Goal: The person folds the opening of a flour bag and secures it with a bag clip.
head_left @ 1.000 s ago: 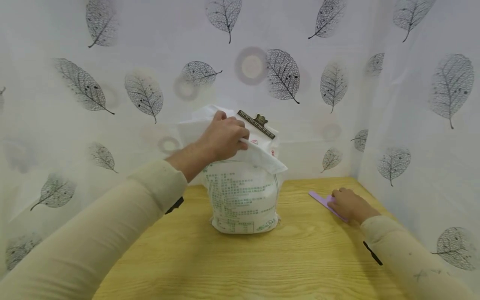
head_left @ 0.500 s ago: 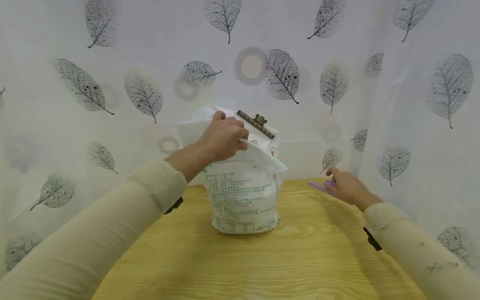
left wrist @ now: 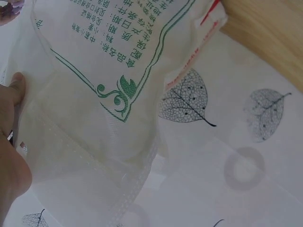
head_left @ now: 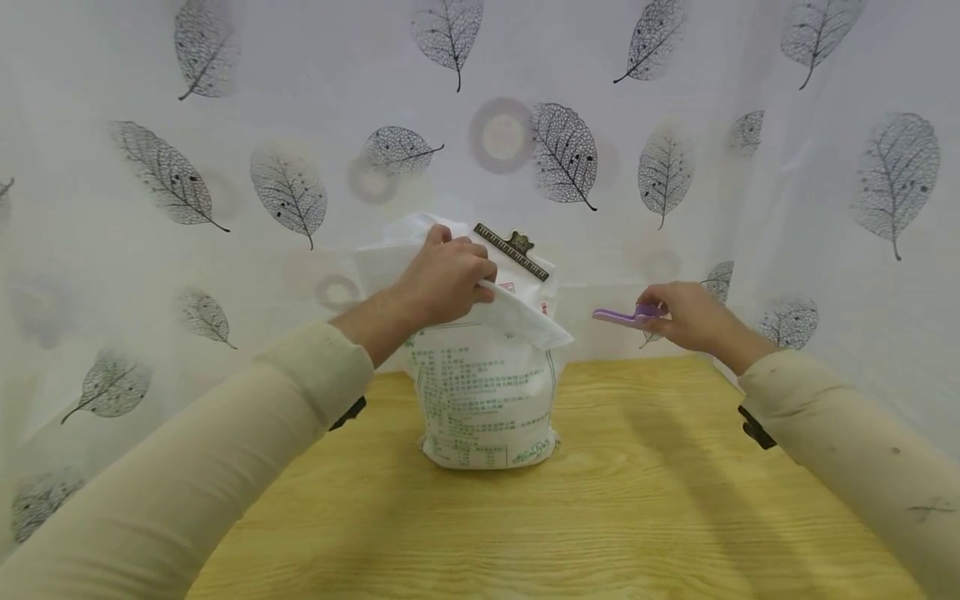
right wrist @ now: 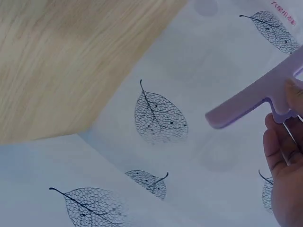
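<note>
A white flour bag (head_left: 487, 400) with green printing stands upright on the table. My left hand (head_left: 450, 275) grips its folded-over top, the fingers curled over the fold. In the left wrist view the bag's printed panel (left wrist: 118, 56) fills the upper part, with only part of the hand at the left edge. A bronze-coloured bulldog clip (head_left: 512, 252) sits on the bag's slanted top edge, right of that hand. To the right of the bag, my right hand (head_left: 690, 317) pinches a purple bag clip (right wrist: 258, 97) by its handles above the table. Its long bar points toward the bag.
The wood-grain table (head_left: 600, 517) extends toward me in front of the bag. Behind it and along the right side hangs a white sheet (head_left: 360, 50) printed with dark leaves. Sheet and table meet just behind the bag.
My right hand has lifted the purple bag clip off the table, raising it and bringing it slightly left. The left hand and flour bag stay where they were.
</note>
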The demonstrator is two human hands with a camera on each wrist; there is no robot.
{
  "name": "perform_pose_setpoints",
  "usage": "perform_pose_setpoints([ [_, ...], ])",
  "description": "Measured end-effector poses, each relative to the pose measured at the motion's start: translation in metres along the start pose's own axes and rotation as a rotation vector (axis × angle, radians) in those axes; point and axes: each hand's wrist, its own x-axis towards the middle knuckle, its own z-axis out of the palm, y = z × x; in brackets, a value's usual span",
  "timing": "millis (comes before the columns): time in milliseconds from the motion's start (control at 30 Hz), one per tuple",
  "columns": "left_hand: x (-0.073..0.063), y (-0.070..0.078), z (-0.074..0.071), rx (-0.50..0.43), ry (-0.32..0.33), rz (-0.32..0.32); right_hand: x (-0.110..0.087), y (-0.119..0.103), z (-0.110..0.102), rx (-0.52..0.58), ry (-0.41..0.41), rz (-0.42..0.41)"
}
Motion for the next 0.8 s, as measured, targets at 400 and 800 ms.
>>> perform_pose_setpoints([
  [400,-0.003,-0.001,0.0,-0.004,0.013,0.008,0.021,-0.05,-0.039,0.148,-0.023,-0.067],
  [800,-0.001,-0.001,0.001,-0.016,0.016,0.014,0.028,-0.073,-0.03,0.252,-0.088,-0.032],
])
